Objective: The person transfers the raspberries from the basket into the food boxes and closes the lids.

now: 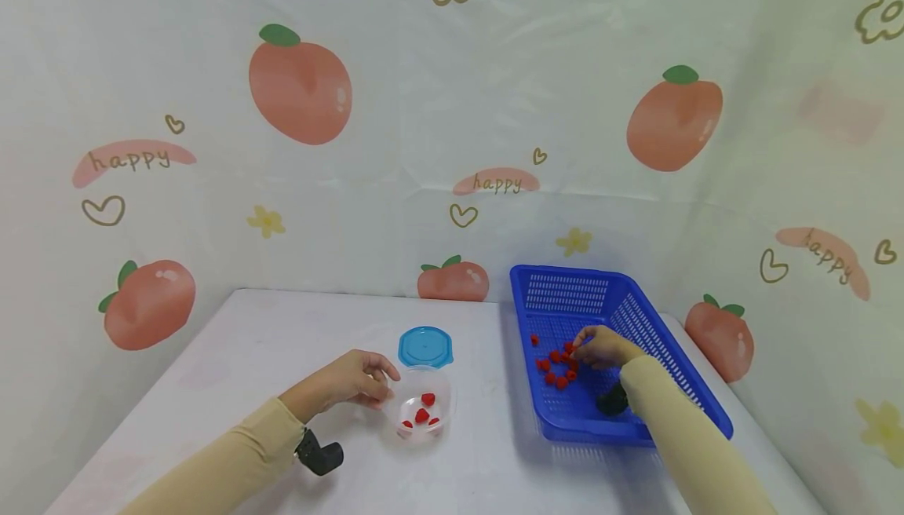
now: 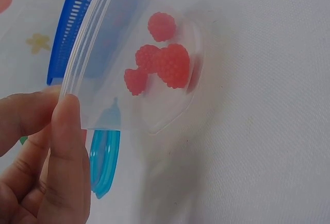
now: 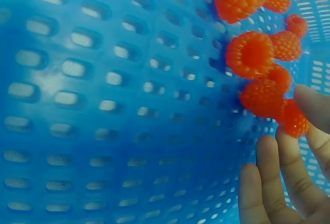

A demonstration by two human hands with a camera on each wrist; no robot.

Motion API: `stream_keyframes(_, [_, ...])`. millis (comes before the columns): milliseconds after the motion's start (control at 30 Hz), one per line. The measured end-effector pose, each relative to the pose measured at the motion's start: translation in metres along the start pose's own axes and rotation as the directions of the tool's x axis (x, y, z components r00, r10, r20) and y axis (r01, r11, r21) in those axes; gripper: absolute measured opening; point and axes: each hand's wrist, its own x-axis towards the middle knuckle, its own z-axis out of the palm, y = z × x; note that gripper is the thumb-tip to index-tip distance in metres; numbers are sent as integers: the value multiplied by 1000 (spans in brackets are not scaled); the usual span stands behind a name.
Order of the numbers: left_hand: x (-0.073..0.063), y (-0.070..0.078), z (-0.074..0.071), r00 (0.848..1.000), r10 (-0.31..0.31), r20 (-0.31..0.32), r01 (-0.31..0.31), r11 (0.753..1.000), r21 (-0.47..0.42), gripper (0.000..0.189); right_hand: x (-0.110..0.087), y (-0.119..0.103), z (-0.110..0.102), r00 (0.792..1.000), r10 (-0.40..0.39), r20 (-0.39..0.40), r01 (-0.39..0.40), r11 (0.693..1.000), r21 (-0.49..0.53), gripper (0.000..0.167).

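In the head view my left hand point(image 1: 356, 380) is at the near left of a clear plastic container point(image 1: 446, 389). Its thumb and fingers pinch the rim, as the left wrist view shows. Inside lie several red raspberries point(image 2: 174, 65). My right hand point(image 1: 599, 348) reaches down into a blue basket point(image 1: 526, 319) with slotted walls. There, in the right wrist view, thumb and fingertips close around one raspberry point(image 3: 295, 120). More raspberries point(image 3: 250, 54) lie loosely grouped beside it on the basket floor.
A blue lid point(image 1: 425, 346) lies flat on the white table just behind the container. The basket's long right wall point(image 1: 671, 358) rises beside my right forearm. A printed cloth point(image 1: 395, 146) hangs behind the table.
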Motion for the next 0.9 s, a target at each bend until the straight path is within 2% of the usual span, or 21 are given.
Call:
stream_keyframes(133, [0,-1,0,1000,1,3,-1,1000,-1,26,3,1,-2,1000,-10,-23,11,998,65,12])
stream_keyframes(233, [1,-1,0,1000,3,7,-3,1000,-6,25,6,2,-4,999,-45,-28,48,992,113,9])
stream_keyframes(467, [2,-1,-1,1000,17,26,-16,1000,-18,26,2,-1,-12,993,-115,-36,120,961,248,14])
stream_keyframes(633, [2,0,-1,1000,10,15,-10,1000,-6,27,-3,-3,-19,987,-155,-39,159,927,339,13])
stream_keyframes(900, [0,1,0,1000,0,5,0,1000,2,25,-17,-18,-26,976,-214,-43,207,846,491,9])
